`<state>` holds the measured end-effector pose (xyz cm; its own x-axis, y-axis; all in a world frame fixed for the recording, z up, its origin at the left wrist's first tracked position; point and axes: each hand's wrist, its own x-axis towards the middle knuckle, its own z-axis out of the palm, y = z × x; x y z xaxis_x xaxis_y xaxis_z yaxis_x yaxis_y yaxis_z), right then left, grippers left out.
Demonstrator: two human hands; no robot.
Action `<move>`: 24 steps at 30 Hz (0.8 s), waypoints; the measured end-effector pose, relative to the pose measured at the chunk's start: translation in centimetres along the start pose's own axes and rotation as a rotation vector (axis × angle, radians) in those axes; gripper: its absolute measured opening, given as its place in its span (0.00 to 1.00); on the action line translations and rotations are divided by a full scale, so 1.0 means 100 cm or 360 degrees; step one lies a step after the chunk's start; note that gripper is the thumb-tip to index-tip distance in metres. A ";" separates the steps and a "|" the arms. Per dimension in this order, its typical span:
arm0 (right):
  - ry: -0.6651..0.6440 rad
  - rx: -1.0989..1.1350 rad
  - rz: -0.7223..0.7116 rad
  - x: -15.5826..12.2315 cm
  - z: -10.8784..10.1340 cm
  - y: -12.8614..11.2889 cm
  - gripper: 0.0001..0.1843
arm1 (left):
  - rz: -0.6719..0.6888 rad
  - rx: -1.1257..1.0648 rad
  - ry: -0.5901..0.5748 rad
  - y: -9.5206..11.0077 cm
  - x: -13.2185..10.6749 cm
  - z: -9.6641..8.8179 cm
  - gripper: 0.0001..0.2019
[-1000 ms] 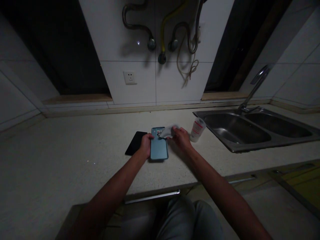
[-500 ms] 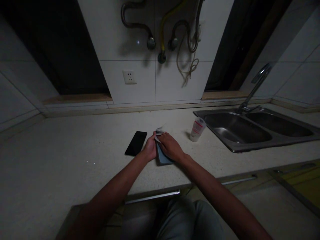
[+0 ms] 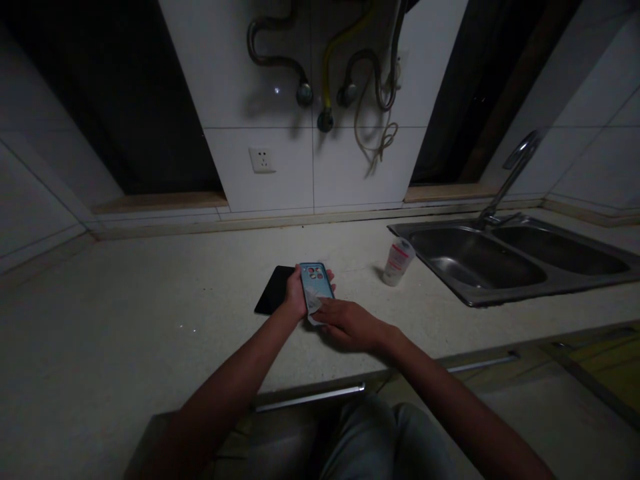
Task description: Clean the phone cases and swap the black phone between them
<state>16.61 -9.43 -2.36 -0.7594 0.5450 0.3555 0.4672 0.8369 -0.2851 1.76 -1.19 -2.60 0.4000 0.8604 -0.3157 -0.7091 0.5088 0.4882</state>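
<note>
My left hand (image 3: 296, 293) is wrapped round a blue phone case (image 3: 320, 287) with several round camera holes near its far end. Some of its fingertips show past the case's right edge. On the near end of the case, my right hand (image 3: 350, 323) presses a thin white tissue (image 3: 313, 300) with its fingers, hiding that corner. A black phone (image 3: 273, 291) lies flat on the counter, partly covered by my left hand.
To the right stands a clear plastic cup (image 3: 399, 261) with red print, close to a steel double sink (image 3: 473, 293) with a tap (image 3: 520, 153). Behind the pale counter (image 3: 150, 300), pipes (image 3: 275, 60) and a socket (image 3: 261, 160) are on the tiled wall.
My right hand and the tissue have moved from the far end of the phone case to its near end. The camera holes now show, and my left hand overlaps the black phone.
</note>
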 end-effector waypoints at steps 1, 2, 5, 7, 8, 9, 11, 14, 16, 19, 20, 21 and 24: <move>-0.0011 -0.0033 -0.0003 -0.005 -0.001 -0.002 0.20 | -0.0007 0.0007 -0.0016 0.000 0.000 -0.001 0.31; -0.0012 -0.0078 -0.0003 -0.009 -0.002 -0.003 0.20 | -0.0030 0.0017 -0.0039 0.000 0.001 -0.002 0.31; -0.0001 -0.0273 0.0048 -0.021 -0.007 0.001 0.19 | -0.0126 0.0057 -0.0065 0.000 0.002 -0.003 0.31; -0.0017 -0.0405 0.0141 -0.027 -0.011 0.005 0.17 | -0.0151 0.0087 -0.0041 0.000 0.003 -0.003 0.31; -0.0027 -0.0461 0.0196 -0.029 -0.012 0.007 0.16 | -0.0151 0.0099 -0.0035 0.000 0.003 -0.003 0.31; -0.0035 -0.0510 0.0244 -0.029 -0.014 0.009 0.15 | -0.0153 0.0109 -0.0036 0.000 0.004 -0.002 0.31; -0.0025 -0.0585 0.0308 -0.028 -0.014 0.012 0.15 | -0.0167 0.0125 -0.0023 0.000 0.005 -0.001 0.30; 0.0033 -0.0665 0.0412 -0.020 -0.012 0.018 0.19 | -0.0184 0.0135 0.0024 -0.002 0.004 0.004 0.25; 0.0079 -0.0709 0.0533 -0.012 -0.011 0.026 0.22 | -0.0228 0.0140 0.0027 -0.005 0.001 0.007 0.23; 0.0104 -0.0739 0.0698 0.003 -0.009 0.037 0.23 | -0.0297 0.0131 -0.0019 -0.008 -0.002 0.011 0.22; 0.0109 -0.0736 0.0728 0.008 -0.008 0.040 0.23 | -0.0294 0.0121 -0.0032 -0.010 -0.002 0.011 0.22; 0.0114 -0.0722 0.0745 0.014 -0.007 0.041 0.23 | -0.0284 0.0111 -0.0041 -0.011 -0.002 0.011 0.22; 0.0156 -0.0612 0.0745 0.029 0.000 0.039 0.24 | -0.0240 0.0081 -0.0070 -0.013 0.001 0.009 0.21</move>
<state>16.20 -4.54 -2.47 -0.3975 0.8460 0.3554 0.8849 0.4559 -0.0955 3.24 -1.78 -2.51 0.5254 0.7742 -0.3530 -0.6093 0.6319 0.4790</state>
